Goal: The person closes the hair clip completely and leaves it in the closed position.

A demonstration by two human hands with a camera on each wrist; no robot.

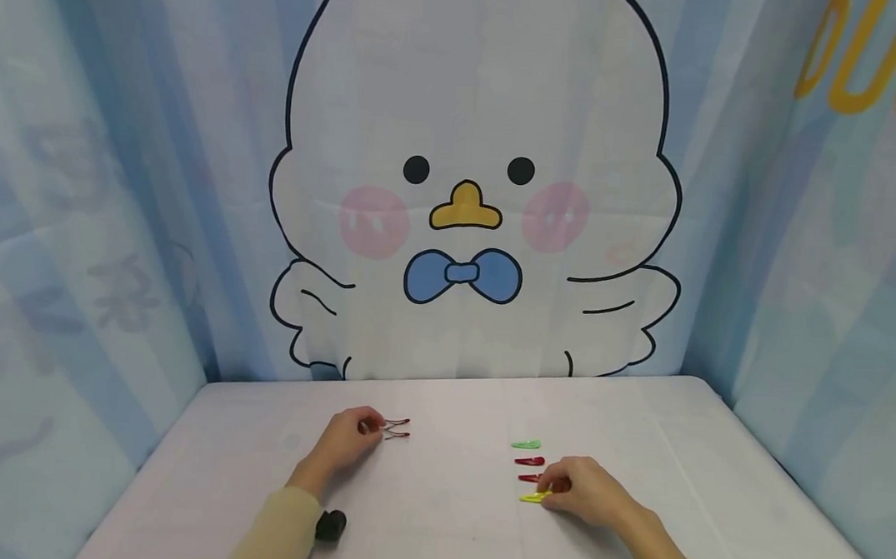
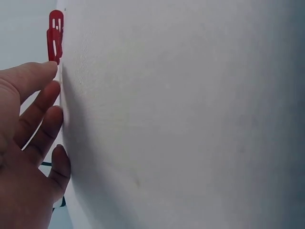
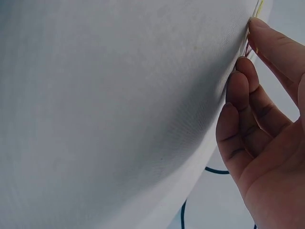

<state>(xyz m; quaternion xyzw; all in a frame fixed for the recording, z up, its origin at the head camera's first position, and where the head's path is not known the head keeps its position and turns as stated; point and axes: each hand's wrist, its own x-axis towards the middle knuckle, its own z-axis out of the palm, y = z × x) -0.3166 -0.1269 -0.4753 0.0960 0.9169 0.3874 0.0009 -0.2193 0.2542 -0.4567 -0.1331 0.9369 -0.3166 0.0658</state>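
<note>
My left hand (image 1: 345,440) is at the left side of the table, where thumb and fingertips pinch the near end of a red hair clip (image 2: 55,36). In the head view, two slim dark-red clips (image 1: 398,434) stick out to the right of these fingers, one behind the other. Across the table, my right hand (image 1: 591,489) pinches the right end of a yellow hair clip (image 1: 532,498), low over the cloth. Just behind it lie a red clip (image 1: 528,478), partly covered by the fingers, another red clip (image 1: 530,461) and a green clip (image 1: 526,444), in a column.
A white cloth covers the table (image 1: 453,513). Behind it hangs a curtain (image 1: 460,338) with a cartoon bird, and more patterned curtains close off both sides. Black round pieces (image 1: 330,525) sit at each wrist.
</note>
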